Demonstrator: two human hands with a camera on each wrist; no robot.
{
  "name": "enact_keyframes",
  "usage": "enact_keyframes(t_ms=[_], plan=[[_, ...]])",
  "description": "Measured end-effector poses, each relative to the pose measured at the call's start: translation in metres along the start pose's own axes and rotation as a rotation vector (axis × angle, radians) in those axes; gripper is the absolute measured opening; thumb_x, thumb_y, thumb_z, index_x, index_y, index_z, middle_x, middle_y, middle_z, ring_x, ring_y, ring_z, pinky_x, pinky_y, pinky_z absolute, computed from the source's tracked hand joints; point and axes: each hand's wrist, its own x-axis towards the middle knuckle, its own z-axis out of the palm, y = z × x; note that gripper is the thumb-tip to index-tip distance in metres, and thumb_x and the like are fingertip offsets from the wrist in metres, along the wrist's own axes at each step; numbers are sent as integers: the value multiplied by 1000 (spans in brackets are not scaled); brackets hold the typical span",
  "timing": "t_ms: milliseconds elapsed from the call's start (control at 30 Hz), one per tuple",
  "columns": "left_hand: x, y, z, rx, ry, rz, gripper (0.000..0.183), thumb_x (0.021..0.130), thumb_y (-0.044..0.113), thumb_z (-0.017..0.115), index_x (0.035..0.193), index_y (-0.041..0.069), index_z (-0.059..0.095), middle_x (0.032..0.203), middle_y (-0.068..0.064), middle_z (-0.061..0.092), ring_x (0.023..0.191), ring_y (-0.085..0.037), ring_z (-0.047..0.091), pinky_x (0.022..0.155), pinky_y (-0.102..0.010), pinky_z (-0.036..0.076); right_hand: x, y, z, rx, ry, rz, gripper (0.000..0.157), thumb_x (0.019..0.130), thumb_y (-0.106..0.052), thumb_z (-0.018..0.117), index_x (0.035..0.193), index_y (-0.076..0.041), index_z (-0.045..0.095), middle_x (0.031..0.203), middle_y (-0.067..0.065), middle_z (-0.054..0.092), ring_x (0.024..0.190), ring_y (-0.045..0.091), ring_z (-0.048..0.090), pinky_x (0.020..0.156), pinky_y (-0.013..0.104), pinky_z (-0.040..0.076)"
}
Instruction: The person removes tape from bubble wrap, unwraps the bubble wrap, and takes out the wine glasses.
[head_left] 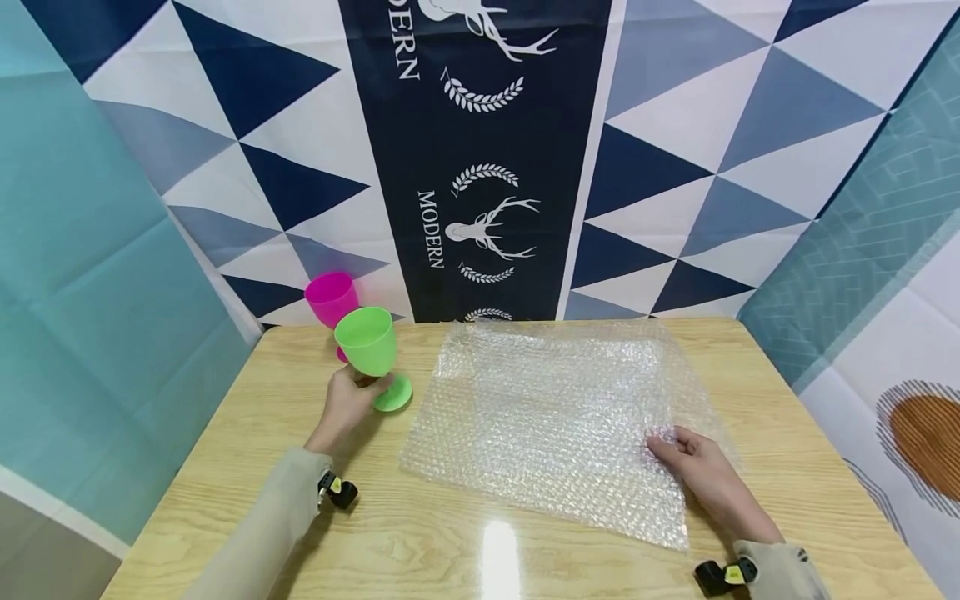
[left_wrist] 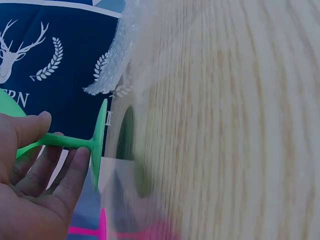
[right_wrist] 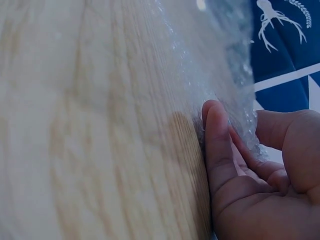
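Note:
My left hand [head_left: 347, 408] grips a light green plastic goblet [head_left: 367, 342] by its stem. In the left wrist view, the thumb and fingers curl round that stem, and the round foot appears slightly off the table. A sheet of clear bubble wrap [head_left: 555, 417] lies spread over the middle and right of the table. Its right edge is pinched by my right hand [head_left: 705, 475]; the right wrist view has the plastic between thumb and fingers, slightly lifted. Close behind the green goblet stands a magenta goblet [head_left: 331, 298], its stem mostly hidden.
The light wooden table [head_left: 420, 542] backs onto a patterned cloth [head_left: 495, 167] with deer heads and triangles. Teal cloth [head_left: 112, 275] hangs along the left side. More patterned cloth [head_left: 862, 275] hangs on the right. Light glares off the table's front.

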Motion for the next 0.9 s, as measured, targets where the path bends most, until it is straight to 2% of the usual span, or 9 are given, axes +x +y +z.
enact_keyframes(t_ms=[167,300,567,767,900], plan=[[5,-1,3,30,-8,6,40,93,17,77,127,0,63,125,-22,69,119,-36,65,107,-49,52,0,1,0,9,2,19,60,105,-46,57,137,4,54,103,1,69,84,7,56,71,23,52],[14,-1,4,-10,-5,-5,42,93,13,76,130,0,61,129,-23,67,122,-37,63,110,-50,50,0,0,2,24,9,32,58,105,-46,57,134,4,55,94,-1,67,80,8,57,67,25,52],[30,-4,8,-106,23,-59,47,93,8,75,136,1,58,139,-21,62,132,-35,57,117,-48,44,-1,-3,2,35,13,19,58,104,-48,58,131,3,56,92,1,64,80,9,55,68,25,52],[38,-6,13,-128,-6,-79,45,94,10,75,135,1,59,139,-21,62,131,-34,58,115,-47,47,-2,-4,2,65,-7,45,66,104,-47,57,144,5,49,106,2,72,86,8,62,73,26,57],[42,-8,17,-120,-4,-109,40,94,12,75,131,0,63,133,-23,66,124,-34,62,109,-46,51,-2,-4,2,78,-10,47,67,104,-48,57,144,5,48,108,3,72,88,8,63,74,26,57]])
